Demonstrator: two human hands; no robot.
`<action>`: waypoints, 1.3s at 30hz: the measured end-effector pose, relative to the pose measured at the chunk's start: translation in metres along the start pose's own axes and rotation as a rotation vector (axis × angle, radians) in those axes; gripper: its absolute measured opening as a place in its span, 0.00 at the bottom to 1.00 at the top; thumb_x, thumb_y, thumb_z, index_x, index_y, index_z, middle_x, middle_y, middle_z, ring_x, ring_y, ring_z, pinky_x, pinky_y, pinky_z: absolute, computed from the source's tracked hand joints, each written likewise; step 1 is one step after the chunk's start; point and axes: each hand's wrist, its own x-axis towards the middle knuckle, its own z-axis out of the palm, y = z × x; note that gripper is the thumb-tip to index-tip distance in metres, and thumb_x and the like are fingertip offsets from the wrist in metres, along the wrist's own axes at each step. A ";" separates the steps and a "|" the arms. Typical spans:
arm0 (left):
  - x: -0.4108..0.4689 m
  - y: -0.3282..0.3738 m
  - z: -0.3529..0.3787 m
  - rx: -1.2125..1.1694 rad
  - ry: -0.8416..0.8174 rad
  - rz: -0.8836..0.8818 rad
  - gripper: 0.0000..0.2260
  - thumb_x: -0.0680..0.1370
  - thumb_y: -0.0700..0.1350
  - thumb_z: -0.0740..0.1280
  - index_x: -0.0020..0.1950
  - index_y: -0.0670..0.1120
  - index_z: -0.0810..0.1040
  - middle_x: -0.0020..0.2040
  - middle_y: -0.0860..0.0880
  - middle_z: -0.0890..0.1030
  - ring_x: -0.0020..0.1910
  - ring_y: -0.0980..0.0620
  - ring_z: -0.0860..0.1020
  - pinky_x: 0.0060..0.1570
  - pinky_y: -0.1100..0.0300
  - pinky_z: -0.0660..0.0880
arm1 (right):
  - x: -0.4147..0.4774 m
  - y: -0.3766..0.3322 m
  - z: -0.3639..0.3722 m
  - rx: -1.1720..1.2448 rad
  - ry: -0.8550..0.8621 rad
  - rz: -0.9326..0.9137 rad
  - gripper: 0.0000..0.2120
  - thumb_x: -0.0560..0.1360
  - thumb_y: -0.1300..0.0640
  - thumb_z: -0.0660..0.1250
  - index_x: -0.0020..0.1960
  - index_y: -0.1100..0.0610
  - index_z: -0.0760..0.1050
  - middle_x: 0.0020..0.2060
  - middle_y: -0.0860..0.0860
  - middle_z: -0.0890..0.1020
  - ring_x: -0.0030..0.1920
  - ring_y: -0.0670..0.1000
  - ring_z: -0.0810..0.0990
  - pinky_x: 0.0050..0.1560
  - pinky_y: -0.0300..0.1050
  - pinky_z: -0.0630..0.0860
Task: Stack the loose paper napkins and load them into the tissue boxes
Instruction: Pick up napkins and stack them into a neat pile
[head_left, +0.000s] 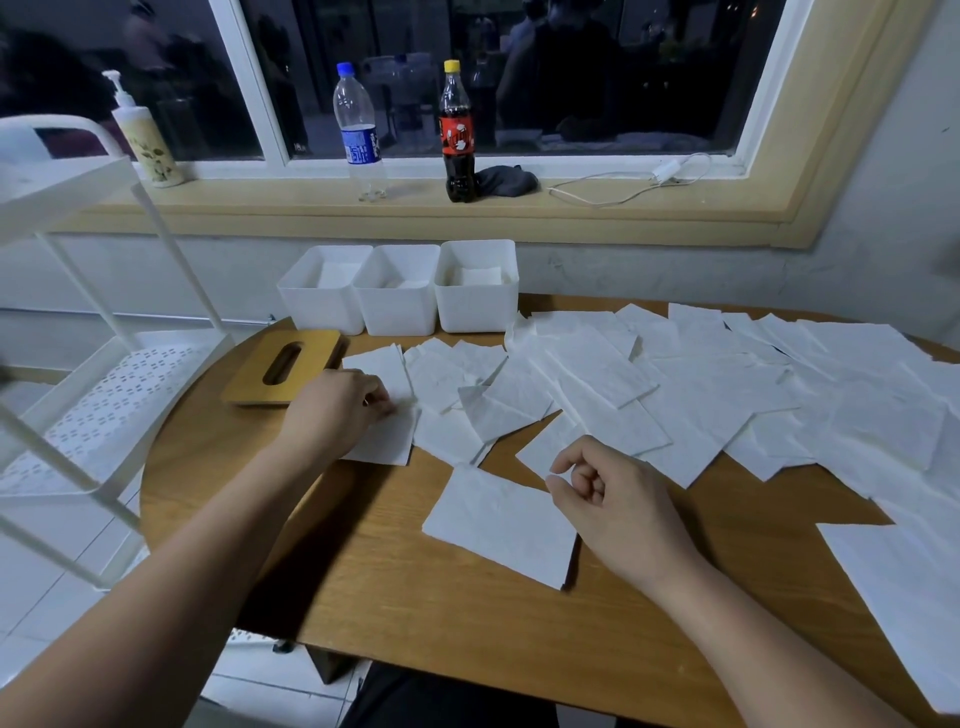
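Bare left hand (337, 410), right hand (618, 509); dark garment (447, 701).

Three open white tissue boxes (397, 309) stand upright and touching in a row at 11 o'clock on the worktop (415, 603), each with a low stack of white napkins inside, and a flat wooden lid (244, 389) with an oval slot lies just beside them at 10 o'clock. Loose white napkins (675, 395), rectangular and faintly crinkled, overlap in a scattered layer from 10 o'clock across the middle to 3 o'clock. One single napkin (493, 525) lies flat and apart near the centre, and another large sheet (904, 608) lies at 4 o'clock.
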 end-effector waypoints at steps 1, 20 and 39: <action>0.001 -0.001 0.000 -0.002 0.001 0.002 0.06 0.83 0.52 0.72 0.53 0.53 0.88 0.49 0.54 0.85 0.43 0.54 0.78 0.37 0.61 0.68 | 0.000 0.000 0.000 0.001 -0.002 -0.001 0.07 0.80 0.55 0.75 0.48 0.45 0.78 0.32 0.50 0.75 0.32 0.46 0.72 0.37 0.34 0.73; -0.036 0.078 -0.094 -0.673 0.026 -0.003 0.07 0.83 0.52 0.72 0.48 0.52 0.86 0.48 0.57 0.88 0.50 0.57 0.84 0.50 0.50 0.81 | 0.002 -0.003 0.000 0.122 0.117 -0.002 0.07 0.80 0.57 0.74 0.51 0.46 0.80 0.42 0.43 0.81 0.43 0.49 0.81 0.41 0.35 0.77; -0.087 0.122 -0.059 -1.014 -0.198 -0.198 0.12 0.78 0.50 0.78 0.60 0.54 0.83 0.48 0.50 0.88 0.47 0.52 0.86 0.52 0.51 0.84 | 0.004 -0.011 -0.012 0.565 -0.007 0.217 0.04 0.82 0.55 0.73 0.56 0.51 0.83 0.52 0.50 0.89 0.56 0.53 0.88 0.62 0.66 0.82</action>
